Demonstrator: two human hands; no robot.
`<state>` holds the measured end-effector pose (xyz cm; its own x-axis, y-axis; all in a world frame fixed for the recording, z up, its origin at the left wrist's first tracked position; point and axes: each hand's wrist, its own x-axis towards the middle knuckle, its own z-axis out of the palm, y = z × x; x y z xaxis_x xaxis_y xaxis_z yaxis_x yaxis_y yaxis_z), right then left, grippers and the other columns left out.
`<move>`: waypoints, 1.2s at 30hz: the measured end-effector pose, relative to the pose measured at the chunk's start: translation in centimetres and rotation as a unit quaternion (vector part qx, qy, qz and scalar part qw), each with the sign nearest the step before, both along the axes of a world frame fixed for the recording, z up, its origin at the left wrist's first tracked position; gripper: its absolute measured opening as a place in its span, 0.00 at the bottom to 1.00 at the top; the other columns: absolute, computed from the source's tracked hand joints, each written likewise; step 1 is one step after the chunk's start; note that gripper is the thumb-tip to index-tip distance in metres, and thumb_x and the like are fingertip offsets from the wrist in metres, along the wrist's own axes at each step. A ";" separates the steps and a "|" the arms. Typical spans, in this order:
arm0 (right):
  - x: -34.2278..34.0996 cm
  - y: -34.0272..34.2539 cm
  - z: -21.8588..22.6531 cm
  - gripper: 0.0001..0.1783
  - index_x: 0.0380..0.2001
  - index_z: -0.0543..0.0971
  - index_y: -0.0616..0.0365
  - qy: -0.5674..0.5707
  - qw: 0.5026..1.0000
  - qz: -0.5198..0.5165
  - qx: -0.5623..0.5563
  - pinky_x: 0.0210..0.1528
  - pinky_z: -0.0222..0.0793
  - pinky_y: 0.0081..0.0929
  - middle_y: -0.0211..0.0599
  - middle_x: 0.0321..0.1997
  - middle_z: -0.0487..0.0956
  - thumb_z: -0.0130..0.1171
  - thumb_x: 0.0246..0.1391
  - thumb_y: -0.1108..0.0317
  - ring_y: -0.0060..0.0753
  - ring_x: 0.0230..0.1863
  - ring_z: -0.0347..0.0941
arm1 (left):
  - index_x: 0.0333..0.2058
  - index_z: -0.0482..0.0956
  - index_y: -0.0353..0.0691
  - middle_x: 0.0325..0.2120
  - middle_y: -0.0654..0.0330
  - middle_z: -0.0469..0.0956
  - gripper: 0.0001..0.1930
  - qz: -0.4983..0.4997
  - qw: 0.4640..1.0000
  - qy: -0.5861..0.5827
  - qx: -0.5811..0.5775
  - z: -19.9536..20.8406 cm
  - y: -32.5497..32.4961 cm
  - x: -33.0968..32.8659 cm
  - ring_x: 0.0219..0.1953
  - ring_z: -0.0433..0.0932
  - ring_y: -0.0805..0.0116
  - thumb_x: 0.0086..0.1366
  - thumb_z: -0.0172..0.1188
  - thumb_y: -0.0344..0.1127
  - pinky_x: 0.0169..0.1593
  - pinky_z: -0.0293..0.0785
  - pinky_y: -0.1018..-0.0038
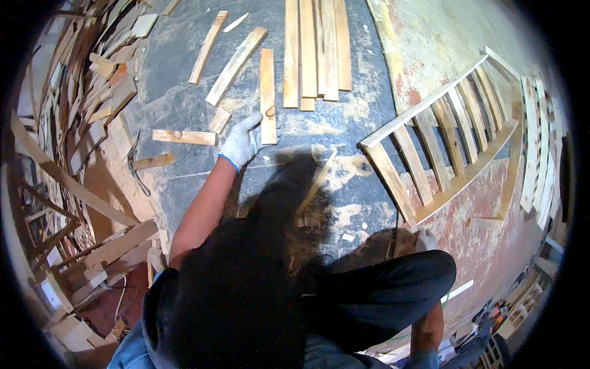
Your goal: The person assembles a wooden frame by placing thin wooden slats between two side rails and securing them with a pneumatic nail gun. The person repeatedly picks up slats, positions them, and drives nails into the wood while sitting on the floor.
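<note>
Now the gloved left hand holds a knotted wooden slat.

Left gloved hand grips short slat; right hand near slatted frame; long boards lie ahead.

Head-worn fisheye view, steeply downward.
</note>
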<state>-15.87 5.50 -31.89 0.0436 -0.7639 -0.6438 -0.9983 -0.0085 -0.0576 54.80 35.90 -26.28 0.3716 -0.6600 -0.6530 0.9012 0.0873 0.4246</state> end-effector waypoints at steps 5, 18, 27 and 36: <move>1.2 1.6 1.2 0.24 0.32 0.85 0.62 -0.130 0.988 -0.088 0.000 0.40 0.74 0.42 0.50 0.31 0.85 0.54 0.63 0.51 0.45 0.34 0.82 | 0.54 0.77 0.33 0.50 0.53 0.81 0.17 -0.023 0.996 -0.078 0.044 0.3 -0.6 -0.4 0.52 0.80 0.64 0.73 0.56 0.37 0.59 0.76 0.66; 0.2 0.6 -0.4 0.22 0.32 0.83 0.65 -0.092 0.994 -0.056 -0.019 0.38 0.71 0.43 0.52 0.29 0.82 0.52 0.66 0.55 0.46 0.33 0.78 | 0.47 0.80 0.30 0.44 0.54 0.82 0.17 -0.105 0.949 -0.253 0.154 -1.9 -0.7 -0.6 0.47 0.77 0.66 0.69 0.60 0.39 0.54 0.72 0.69; 6.3 2.9 5.7 0.21 0.37 0.83 0.60 -0.032 0.998 -0.016 -0.044 0.47 0.73 0.52 0.58 0.38 0.83 0.53 0.63 0.52 0.61 0.42 0.80 | 0.57 0.77 0.36 0.51 0.58 0.80 0.22 -0.052 0.961 -0.206 0.177 -0.1 -0.5 -1.2 0.53 0.77 0.62 0.69 0.61 0.41 0.63 0.69 0.65; 9.5 3.3 9.4 0.29 0.44 0.83 0.59 0.014 1.000 -0.025 -0.010 0.59 0.70 0.54 0.62 0.49 0.82 0.41 0.64 0.47 0.67 0.54 0.77 | 0.59 0.74 0.30 0.55 0.55 0.79 0.23 -0.033 0.965 -0.219 0.142 -2.4 -0.1 -0.9 0.58 0.76 0.61 0.68 0.60 0.33 0.65 0.69 0.65</move>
